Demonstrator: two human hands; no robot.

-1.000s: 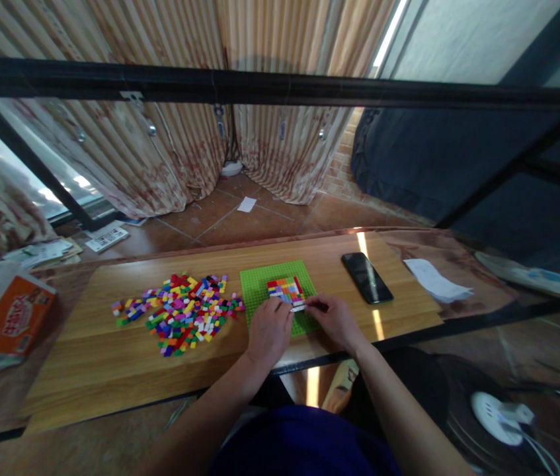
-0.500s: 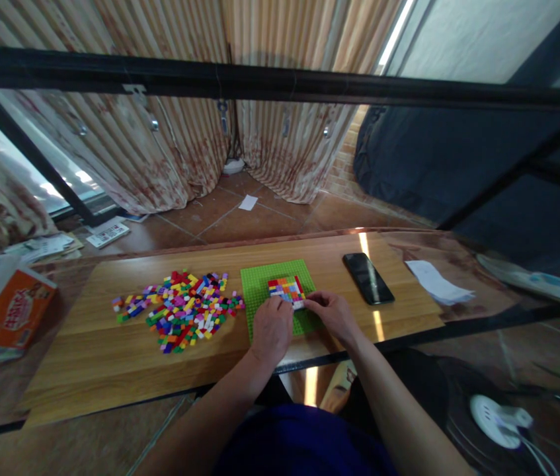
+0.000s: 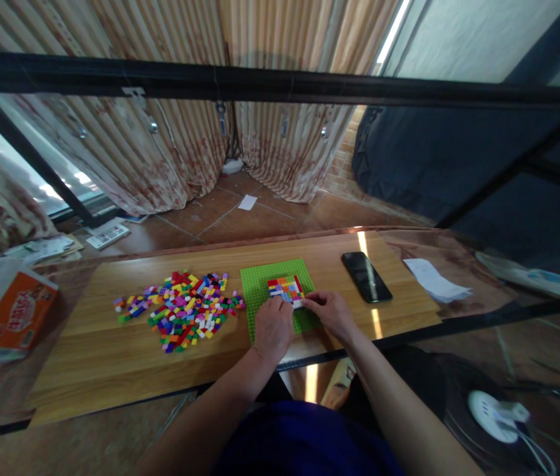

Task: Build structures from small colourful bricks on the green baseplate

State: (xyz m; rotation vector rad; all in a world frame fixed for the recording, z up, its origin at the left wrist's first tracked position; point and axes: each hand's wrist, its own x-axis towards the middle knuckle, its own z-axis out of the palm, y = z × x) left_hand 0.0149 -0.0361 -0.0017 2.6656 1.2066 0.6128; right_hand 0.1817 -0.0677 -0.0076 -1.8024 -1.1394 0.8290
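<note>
Two bare hands meet over one green baseplate (image 3: 254, 284), which lies on the wooden surface (image 3: 106, 370) and carries one patch of colored bricks (image 3: 285, 286) near its middle. Along the patch's near edge runs a white strip (image 3: 298, 304); whether it is one brick or several cannot be told. The left hand (image 3: 274, 325) rests palm down over the plate's near part, fingers bent and bunched at that edge; its fingertips are hidden, so whether it grips anything is unclear. The right hand (image 3: 330, 309) comes in from the other side, thumb and forefinger drawn narrow at the strip's right end, though pinching cannot be told from pressing. Both forearms stretch forward and slant inward, the wrists well apart and the hands near each other. Left of the plate spreads one heap of loose bricks (image 3: 188, 311), too many to count. To the right lie one black phone (image 3: 367, 276) and, beyond it, some white paper (image 3: 433, 279). One bin with an orange label (image 3: 14, 314) stands at the far left.
</note>
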